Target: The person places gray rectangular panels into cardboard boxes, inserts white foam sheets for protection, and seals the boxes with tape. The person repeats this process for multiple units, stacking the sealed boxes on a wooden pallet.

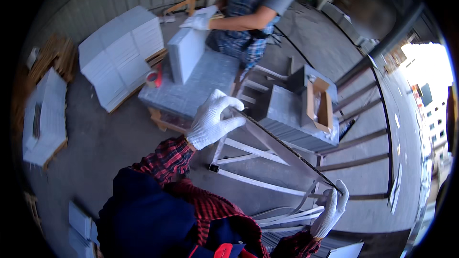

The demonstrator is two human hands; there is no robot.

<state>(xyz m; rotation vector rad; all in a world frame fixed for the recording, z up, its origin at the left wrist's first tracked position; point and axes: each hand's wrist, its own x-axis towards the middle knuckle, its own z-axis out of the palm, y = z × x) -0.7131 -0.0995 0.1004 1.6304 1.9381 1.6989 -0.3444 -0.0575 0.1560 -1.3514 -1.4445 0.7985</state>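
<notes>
Both my hands wear white knit gloves. A thin, flat light-grey panel [283,151] with a dark, rough-looking edge is held tilted between them, seen almost edge-on. My left hand [213,120] is closed around its upper left end, thumb on one side and fingers on the other. My right hand [332,210] grips its lower right end, near my body. Below the panel stands a white metal frame [253,150] with crossing bars.
Across a grey worktable [210,76], a person [260,14] in white gloves holds a white box [186,55] upright. Red tape [153,79] lies on its corner. Stacked grey panels [287,110] carry an open cardboard box [319,105]. White stacks [119,52] stand left; a barred rack [358,138] is right.
</notes>
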